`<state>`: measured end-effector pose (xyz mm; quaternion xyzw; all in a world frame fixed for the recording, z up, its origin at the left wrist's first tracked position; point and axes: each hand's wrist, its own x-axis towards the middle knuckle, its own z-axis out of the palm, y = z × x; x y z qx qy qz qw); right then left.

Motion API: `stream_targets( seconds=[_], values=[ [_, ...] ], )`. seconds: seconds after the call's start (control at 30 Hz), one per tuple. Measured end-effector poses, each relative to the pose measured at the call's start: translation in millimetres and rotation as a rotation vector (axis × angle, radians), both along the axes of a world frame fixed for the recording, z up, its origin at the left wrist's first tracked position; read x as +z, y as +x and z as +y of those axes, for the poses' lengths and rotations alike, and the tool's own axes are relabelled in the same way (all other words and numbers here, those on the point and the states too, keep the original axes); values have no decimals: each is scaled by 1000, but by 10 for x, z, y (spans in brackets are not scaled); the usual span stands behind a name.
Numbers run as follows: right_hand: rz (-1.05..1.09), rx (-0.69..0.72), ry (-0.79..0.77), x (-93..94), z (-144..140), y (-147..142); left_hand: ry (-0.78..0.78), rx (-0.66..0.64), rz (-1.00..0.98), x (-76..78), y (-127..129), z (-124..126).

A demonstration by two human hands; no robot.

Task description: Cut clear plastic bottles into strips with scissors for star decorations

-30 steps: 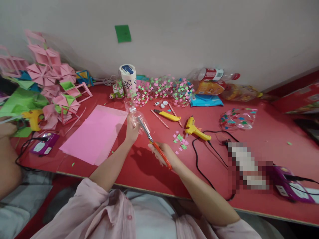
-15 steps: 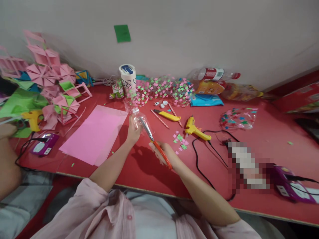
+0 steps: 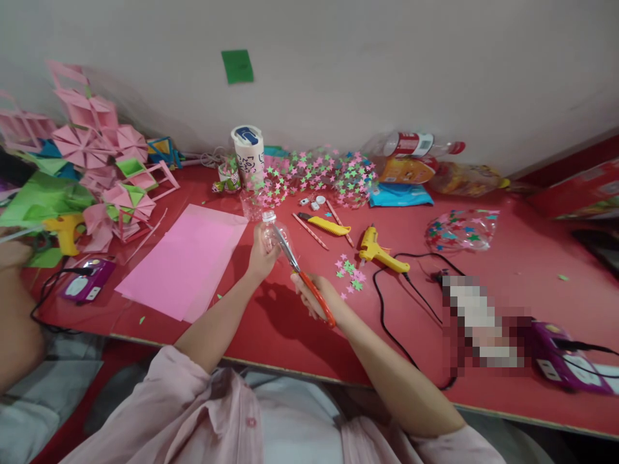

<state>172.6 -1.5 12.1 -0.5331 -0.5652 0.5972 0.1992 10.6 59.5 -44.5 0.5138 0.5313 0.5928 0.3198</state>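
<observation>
My left hand [image 3: 261,256] holds the clear top part of a plastic bottle [image 3: 273,233] above the red table [image 3: 271,328], neck pointing up and away. Orange-handled scissors [image 3: 304,282] are gripped in my right hand [image 3: 319,298], and their metal blades reach up into the bottle piece. A pink paper sheet [image 3: 186,261] lies flat to the left of my left hand. Small loose paper stars [image 3: 349,270] lie just right of my right hand.
A yellow glue gun [image 3: 380,252] with a black cord, a yellow utility knife [image 3: 325,223], pencils and star-covered clear pieces [image 3: 319,173] lie beyond my hands. Pink and green paper crafts [image 3: 91,167] pile up at left. Another person's arm [image 3: 14,309] is at the far left.
My left hand has shifted the bottle piece slightly right and turned its neck more upright. The scissors moved a little right with it.
</observation>
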Motion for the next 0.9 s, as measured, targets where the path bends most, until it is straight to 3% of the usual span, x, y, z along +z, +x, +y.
stream_targets(
  seconds=[0.43, 0.7, 0.9],
  values=[
    [-103, -38, -84, 111, 18, 10, -35, -113, -86, -41, -55, 40],
    [-112, -24, -74, 183, 22, 16, -23, -73, -25, -108, -122, 68],
    [-72, 1, -48, 170, 34, 30, -15, -23, -54, -71, -131, 61]
  ],
)
